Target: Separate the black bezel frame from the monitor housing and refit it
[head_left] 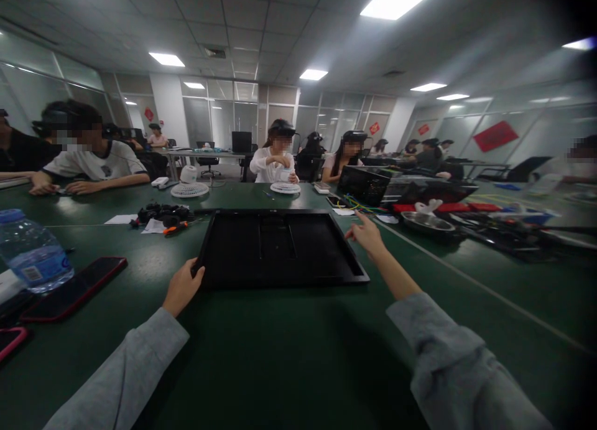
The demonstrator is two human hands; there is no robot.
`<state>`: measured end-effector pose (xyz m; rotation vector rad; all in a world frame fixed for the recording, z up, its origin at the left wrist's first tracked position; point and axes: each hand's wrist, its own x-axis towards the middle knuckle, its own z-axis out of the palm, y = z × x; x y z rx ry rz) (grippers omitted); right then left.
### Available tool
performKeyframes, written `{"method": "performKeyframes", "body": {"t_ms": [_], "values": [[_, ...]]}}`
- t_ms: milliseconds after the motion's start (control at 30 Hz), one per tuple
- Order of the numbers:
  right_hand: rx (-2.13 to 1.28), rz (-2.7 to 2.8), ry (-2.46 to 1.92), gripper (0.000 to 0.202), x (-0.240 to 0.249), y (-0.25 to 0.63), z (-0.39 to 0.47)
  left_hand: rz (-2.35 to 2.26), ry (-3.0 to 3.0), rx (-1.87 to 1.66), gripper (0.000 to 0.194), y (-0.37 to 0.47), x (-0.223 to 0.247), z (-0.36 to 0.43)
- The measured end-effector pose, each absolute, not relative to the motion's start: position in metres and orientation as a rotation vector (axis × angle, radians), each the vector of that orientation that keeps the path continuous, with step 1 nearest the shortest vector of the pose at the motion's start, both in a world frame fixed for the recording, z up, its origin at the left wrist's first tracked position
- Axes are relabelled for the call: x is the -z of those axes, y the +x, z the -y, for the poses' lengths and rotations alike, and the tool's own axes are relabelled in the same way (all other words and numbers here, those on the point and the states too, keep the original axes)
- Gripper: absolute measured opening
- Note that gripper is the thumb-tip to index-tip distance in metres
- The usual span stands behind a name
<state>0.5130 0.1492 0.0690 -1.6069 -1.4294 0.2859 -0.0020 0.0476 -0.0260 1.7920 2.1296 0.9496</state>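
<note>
Lying flat on the green desk (pixel 280 349), the black monitor casing (pixel 231 249) is straight in front of the person, between the two hands. Its raised rim faces up, and a recessed part with two straight ridges runs from its middle toward 12 o'clock.

Seen from the centre of this casing, the left hand (pixel 183 288) is at 8 o'clock. Its fingers are closed narrowly on the near part of the left edge, with the thumb above the rim. The right hand (pixel 367 236) is at 3 o'clock, just beside the right edge. Its index finger is stretched toward 11 o'clock, and the other fingers are bent inward, near to the rim; whether they touch it or hold it, I cannot tell.

Around the casing are other things. At 9 o'clock stand a water bottle (pixel 35 256) and, nearer to the casing, a smartphone with red edge (pixel 77 290). A heap of black cables (pixel 161 215) lies at 10 o'clock. At 12 o'clock, across the desk, a person works with a white fan (pixel 285 188). A metal bowl (pixel 428 226) is at 3 o'clock, beyond the right hand.
</note>
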Motion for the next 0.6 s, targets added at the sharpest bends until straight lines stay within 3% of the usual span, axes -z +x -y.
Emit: {"method": "performKeyframes", "body": {"t_ms": [133, 300, 433, 600], "values": [[-0.176, 1.474, -1.637, 0.062, -0.106, 0.513, -0.17, -2.123, 1.808, -0.957, 0.05, -0.004, 0.029, -0.049], [-0.034, 1.464, -1.718, 0.054, -0.047, 0.523, -0.151, -2.117, 1.835, -0.971, 0.05, -0.005, 0.031, -0.05], [-0.409, 1.349, -1.588, 0.062, 0.015, 0.533, -0.131, -2.11, 1.845, -0.992, 0.05, -0.006, 0.032, -0.05], [-0.624, 1.361, -1.468, 0.054, 0.026, 0.536, -0.12, -2.11, 1.811, -0.962, 0.052, -0.008, 0.032, -0.051]]}}
